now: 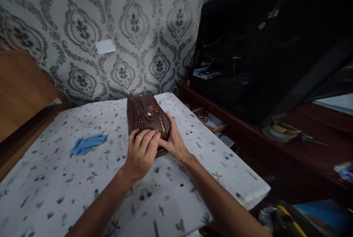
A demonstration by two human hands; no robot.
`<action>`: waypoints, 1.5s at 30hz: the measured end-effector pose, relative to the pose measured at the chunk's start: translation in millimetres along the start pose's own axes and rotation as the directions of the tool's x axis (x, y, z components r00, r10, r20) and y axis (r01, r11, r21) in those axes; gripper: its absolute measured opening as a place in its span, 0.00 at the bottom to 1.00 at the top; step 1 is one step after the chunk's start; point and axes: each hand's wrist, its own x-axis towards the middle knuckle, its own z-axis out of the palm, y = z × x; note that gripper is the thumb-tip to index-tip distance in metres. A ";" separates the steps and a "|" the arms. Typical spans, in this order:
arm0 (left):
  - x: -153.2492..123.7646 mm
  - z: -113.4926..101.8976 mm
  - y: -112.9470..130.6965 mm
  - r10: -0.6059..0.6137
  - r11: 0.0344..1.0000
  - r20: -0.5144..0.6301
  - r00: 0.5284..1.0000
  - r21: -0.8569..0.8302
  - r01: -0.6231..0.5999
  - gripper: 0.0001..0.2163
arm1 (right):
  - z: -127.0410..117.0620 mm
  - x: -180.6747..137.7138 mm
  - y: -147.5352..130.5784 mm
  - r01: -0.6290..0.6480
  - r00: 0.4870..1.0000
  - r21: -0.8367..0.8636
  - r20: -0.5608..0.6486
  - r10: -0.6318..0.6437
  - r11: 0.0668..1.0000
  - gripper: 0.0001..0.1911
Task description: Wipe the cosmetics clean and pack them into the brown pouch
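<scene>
A brown leather bag (147,106) with gold zippers and a flap with a metal fastener lies on the white patterned tablecloth (82,185). My left hand (142,152) rests over the near end of the bag, its fingers bent onto the leather; the fingertips are partly hidden. My right hand (175,139) grips the bag's right side near the same end, thumb on top towards the left hand and fingers along the outer side. A crumpled blue cloth (88,144) lies on the table to the left of the bag.
A patterned wall with a white card (105,46) stands behind the table. At right, a large black screen-like panel (248,57) leans over a dark red desk (300,137) holding a roll of tape (281,131). An open drawer (217,128) sits beside the table. Brown wood furniture (24,86) borders the left.
</scene>
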 end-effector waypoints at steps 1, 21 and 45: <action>-7.1 2.1 1.0 0.039 0.999 0.026 0.999 0.024 -0.040 0.22 | -1.2 0.1 0.0 0.005 1.000 -0.003 0.014 -0.005 1.000 0.54; -33.4 23.9 -17.1 0.166 0.983 -0.020 0.986 0.084 -0.164 0.19 | -25.1 57.8 -46.0 0.071 0.985 0.083 -0.163 -0.056 0.994 0.12; -38.3 23.2 -15.9 0.153 0.981 0.015 0.988 0.120 -0.154 0.20 | -11.7 51.5 -62.0 -0.181 0.921 0.372 -0.261 0.289 0.911 0.25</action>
